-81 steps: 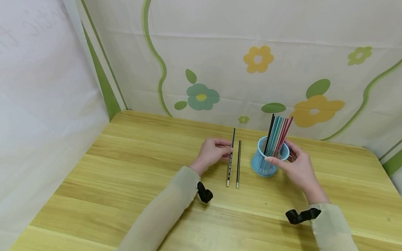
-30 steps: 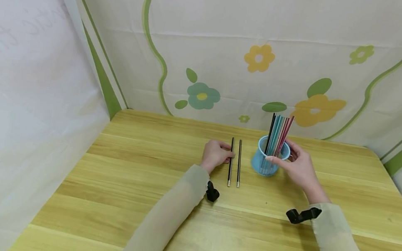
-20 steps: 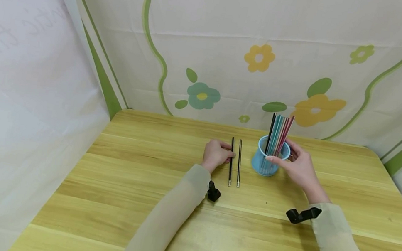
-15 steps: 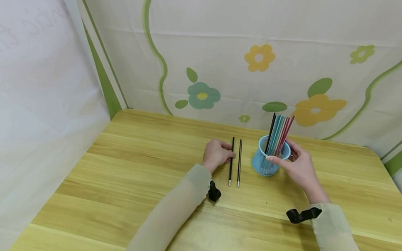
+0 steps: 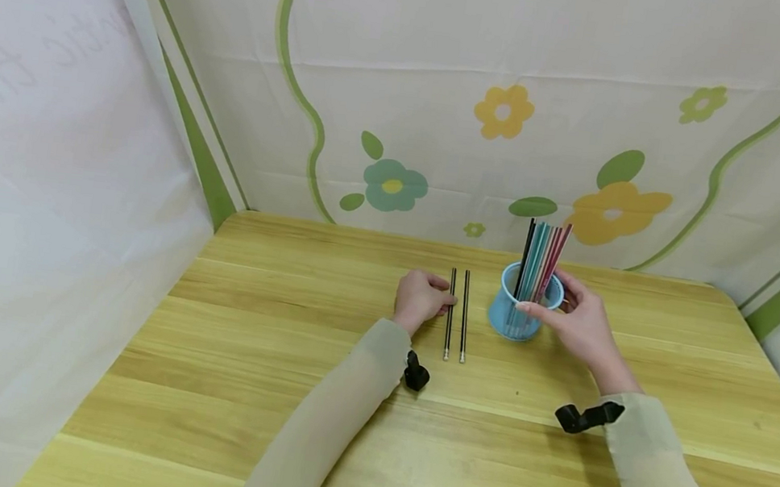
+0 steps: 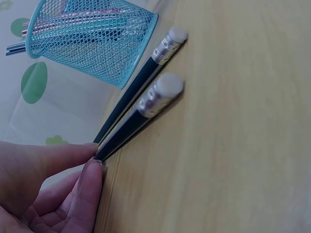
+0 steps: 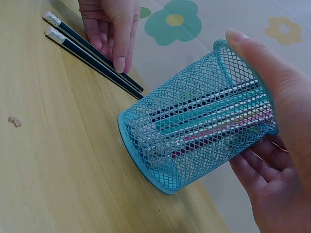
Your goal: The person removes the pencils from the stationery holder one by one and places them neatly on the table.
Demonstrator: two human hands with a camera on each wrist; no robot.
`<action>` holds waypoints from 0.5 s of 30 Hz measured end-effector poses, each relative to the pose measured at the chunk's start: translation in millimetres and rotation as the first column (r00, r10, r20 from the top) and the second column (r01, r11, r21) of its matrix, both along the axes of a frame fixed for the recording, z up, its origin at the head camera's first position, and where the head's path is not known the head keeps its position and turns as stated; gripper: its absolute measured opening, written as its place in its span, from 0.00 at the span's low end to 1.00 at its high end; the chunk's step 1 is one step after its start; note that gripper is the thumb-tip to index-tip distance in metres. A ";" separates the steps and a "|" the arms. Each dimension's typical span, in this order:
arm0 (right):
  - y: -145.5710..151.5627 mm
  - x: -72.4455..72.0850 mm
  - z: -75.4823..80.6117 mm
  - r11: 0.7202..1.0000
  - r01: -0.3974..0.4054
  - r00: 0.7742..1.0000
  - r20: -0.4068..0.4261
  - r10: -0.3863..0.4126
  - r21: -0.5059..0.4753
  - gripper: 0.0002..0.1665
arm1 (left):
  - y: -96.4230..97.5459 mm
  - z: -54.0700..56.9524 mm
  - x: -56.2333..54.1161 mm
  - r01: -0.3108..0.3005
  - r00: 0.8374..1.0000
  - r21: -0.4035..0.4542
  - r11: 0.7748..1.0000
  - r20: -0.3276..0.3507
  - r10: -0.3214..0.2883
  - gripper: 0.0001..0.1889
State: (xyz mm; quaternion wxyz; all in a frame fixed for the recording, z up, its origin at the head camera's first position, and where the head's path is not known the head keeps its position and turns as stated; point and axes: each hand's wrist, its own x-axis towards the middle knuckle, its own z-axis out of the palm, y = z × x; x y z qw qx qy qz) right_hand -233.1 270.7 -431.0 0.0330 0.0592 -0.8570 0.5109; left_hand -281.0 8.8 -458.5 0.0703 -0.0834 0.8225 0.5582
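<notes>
With thumb and fingertips, my left hand (image 5: pixel 420 296) pinches a black pencil (image 5: pixel 448 336) that lies along the tabletop, its white eraser end toward me. Just to its right, a second black pencil (image 5: pixel 464 322) lies almost parallel, a narrow gap between them. In the left wrist view the held pencil (image 6: pixel 129 128) is the nearer of the two. My right hand (image 5: pixel 584 328) grips the light-blue mesh pencil cup (image 5: pixel 501 318) from its right side, thumb at the rim. Several black, teal, pale and pink pencils (image 5: pixel 538 254) stand in the cup, leaning right.
The wooden table (image 5: pixel 479 466) runs back to a flower-printed cloth wall (image 5: pixel 409 83). A second white cloth wall (image 5: pixel 38 192) borders the left side. A small brown scrap (image 7: pixel 15 121) lies on the tabletop, seen in the right wrist view.
My left hand has moved slightly right and brought its pencil down onto the table, level with the other one. In the last half second it barely moves. My right hand and the cup stay put.
</notes>
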 end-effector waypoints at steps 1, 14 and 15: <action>0.0 -0.1 0.0 1.000 0.000 1.000 0.001 0.000 0.001 0.55 | 0.1 0.1 0.6 -0.001 1.000 0.002 1.000 -0.004 0.001 0.12; 0.4 -0.2 -0.6 1.000 0.000 1.000 -0.001 0.000 -0.004 0.55 | -1.1 0.6 3.6 0.004 0.999 0.014 1.000 -0.033 -0.004 0.13; 0.4 -0.2 -0.6 1.000 -0.001 1.000 -0.001 0.001 -0.004 0.55 | -1.3 0.4 3.7 0.006 0.999 0.022 1.000 -0.034 -0.005 0.13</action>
